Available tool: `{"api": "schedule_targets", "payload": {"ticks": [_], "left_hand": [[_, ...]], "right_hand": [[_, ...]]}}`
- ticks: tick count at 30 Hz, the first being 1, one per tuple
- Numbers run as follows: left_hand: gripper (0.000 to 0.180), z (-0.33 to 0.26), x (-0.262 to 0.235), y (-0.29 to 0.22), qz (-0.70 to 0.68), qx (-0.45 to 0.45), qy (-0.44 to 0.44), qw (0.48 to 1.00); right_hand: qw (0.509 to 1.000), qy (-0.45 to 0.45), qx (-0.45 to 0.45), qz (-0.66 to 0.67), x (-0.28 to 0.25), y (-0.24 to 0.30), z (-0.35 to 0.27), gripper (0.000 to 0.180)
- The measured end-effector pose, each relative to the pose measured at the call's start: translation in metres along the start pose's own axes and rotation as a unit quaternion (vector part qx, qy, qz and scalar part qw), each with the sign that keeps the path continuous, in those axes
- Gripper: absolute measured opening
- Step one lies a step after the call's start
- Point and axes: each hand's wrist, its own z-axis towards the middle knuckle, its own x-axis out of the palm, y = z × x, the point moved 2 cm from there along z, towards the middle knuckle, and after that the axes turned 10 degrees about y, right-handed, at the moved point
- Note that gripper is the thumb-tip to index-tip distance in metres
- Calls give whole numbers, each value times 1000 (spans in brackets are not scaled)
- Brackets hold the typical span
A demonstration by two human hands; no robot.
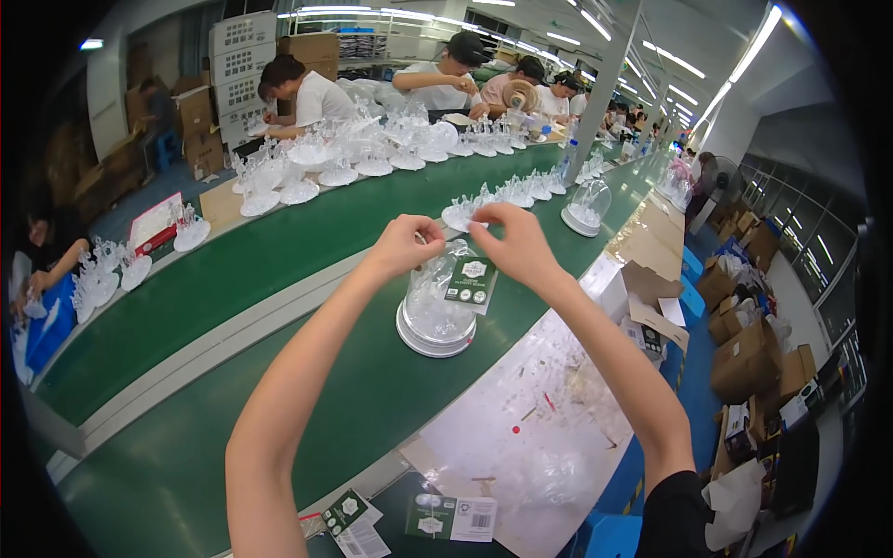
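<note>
Clear plastic dome [435, 302] on round white base, standing on the green table [279, 251]; dark green card tag [471, 280] hangs at its top. Our left hand [406, 244] and right hand [517, 244] pinch shut just above it, what each grip holds we can't tell

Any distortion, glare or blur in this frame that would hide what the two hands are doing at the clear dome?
Head view: strong fisheye bend, the green conveyor belt curves and the corners go black. Ceiling strip lights blow out at the top. The left hand and right hand are sharp and evenly lit above the clear dome; its plastic shows soft reflections; the fingertips' grip stays too small to tell.
</note>
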Motion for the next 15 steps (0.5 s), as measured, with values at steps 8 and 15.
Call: {"api": "schedule_targets", "payload": {"ticks": [8,15], "left_hand": [[12,-7,-4,-1,-32,-4,18,999],[12,-19,-11,-1,63,66,-29,995]], "right_hand": [[952,248,180,22,34,-5,31,23],[945,248,204,58,38,2,34,23]]}}
